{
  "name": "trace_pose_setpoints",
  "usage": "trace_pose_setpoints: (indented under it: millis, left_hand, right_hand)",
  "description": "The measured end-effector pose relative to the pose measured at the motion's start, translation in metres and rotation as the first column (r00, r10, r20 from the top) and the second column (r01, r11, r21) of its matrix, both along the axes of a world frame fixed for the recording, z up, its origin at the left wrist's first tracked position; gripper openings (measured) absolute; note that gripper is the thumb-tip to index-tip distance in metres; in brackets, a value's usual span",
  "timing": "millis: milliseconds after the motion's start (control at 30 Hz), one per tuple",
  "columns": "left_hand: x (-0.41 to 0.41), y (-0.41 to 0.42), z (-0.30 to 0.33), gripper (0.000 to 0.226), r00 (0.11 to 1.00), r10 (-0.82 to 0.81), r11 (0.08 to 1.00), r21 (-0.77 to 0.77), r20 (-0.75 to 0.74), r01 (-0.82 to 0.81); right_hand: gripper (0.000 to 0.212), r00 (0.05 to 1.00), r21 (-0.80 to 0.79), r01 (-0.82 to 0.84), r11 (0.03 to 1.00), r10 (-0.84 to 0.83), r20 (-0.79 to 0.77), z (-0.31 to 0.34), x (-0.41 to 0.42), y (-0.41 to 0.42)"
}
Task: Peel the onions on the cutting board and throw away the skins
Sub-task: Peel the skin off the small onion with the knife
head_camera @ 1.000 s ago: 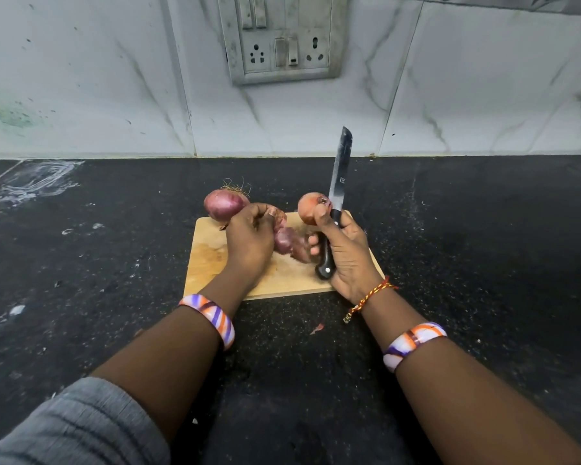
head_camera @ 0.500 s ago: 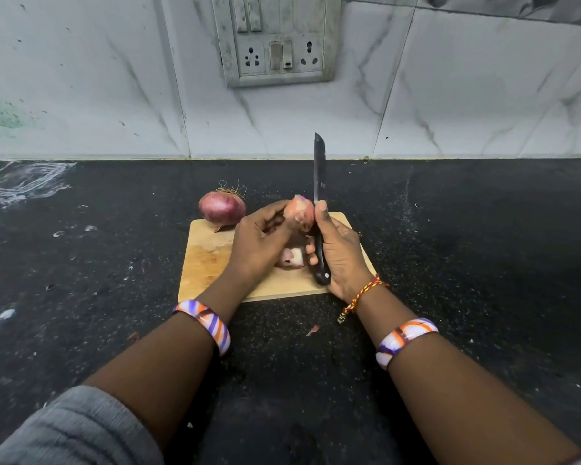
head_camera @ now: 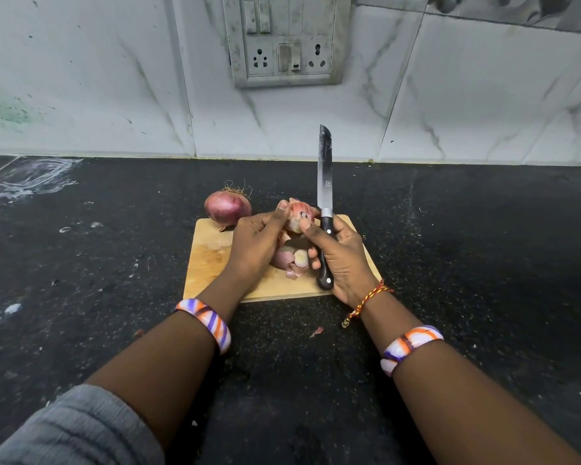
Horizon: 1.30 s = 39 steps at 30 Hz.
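Above cutting board (head_camera: 212,263), L hand (head_camera: 254,243) & R hand (head_camera: 341,260) fingers pinch onion (head_camera: 297,218); R grips knife (head_camera: 325,182) (blade mark unreadable).

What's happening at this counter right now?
A person is peeling onions over a wooden cutting board. The left hand and the right thumb pinch a partly peeled onion held above the board, while the right hand also grips a knife, blade pointing up. An unpeeled red onion sits at the board's far left corner. Loose skins and onion pieces lie on the board, not yet thrown away.
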<state>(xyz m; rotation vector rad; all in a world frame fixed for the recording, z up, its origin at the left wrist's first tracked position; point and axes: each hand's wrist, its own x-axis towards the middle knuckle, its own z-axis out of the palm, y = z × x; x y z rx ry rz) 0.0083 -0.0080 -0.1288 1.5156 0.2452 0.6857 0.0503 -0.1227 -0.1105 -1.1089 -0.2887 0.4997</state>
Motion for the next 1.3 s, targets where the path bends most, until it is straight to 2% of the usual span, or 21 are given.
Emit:
trace_pose_setpoints:
  millis: [133, 267, 433, 733, 867, 933, 1100, 1300]
  left_hand:
    - [-0.0006, 0.0021, -0.0004, 0.019, 0.999, -0.035, 0.999, -0.032, 0.037, 0.036]
    - [0.0, 0.0016, 0.0016, 0.031, 0.995, -0.058, 0.997, -0.053, 0.082, 0.062]
    - [-0.0005, 0.0025, 0.0017, 0.018, 0.996, -0.031, 0.999, -0.042, 0.081, 0.035]
    - [-0.0013, 0.0021, -0.0007, 0.017, 0.996, 0.035, 0.996, 0.074, 0.082, -0.041]
    - [-0.0034, -0.0023, 0.0037, 0.013, 0.998, 0.017, 1.0, 0.008, 0.066, -0.018]
    - [-0.0035, -0.003, 0.0044, 0.006, 0.998, 0.019, 1.0, 0.005, 0.055, -0.019]
    - [-0.0021, -0.0001, 0.0026, 0.011, 0.998, 0.05, 0.999, 0.004, 0.023, -0.05]
    - [-0.0021, -0.002, 0.005, 0.016, 0.999, 0.016, 1.0, -0.004, 0.043, -0.016]
  right_hand:
    - [0.02, 0.999, -0.014, 0.016, 1.0, -0.016, 0.03, -0.0035, 0.003, -0.0002]
    - [0.022, 0.999, -0.016, 0.025, 1.0, -0.024, 0.025, -0.0047, 0.0041, 0.0008]
    - [0.017, 0.999, -0.045, 0.039, 0.998, -0.038, 0.032, -0.0054, 0.0046, 0.0029]
    - [0.018, 0.995, -0.044, 0.056, 0.997, -0.052, 0.08, -0.0035, 0.0028, 0.0012]
    - [0.026, 0.995, -0.029, 0.092, 0.995, -0.091, 0.047, -0.0033, 0.0037, 0.0003]
    - [0.031, 0.992, -0.057, 0.104, 0.993, -0.1, 0.08, -0.004, 0.0038, 0.0]
    - [0.037, 0.981, -0.116, 0.134, 0.984, -0.115, 0.156, -0.0031, 0.0007, 0.0]
    - [0.035, 0.982, -0.128, 0.143, 0.981, -0.124, 0.143, -0.001, -0.0011, -0.0002]
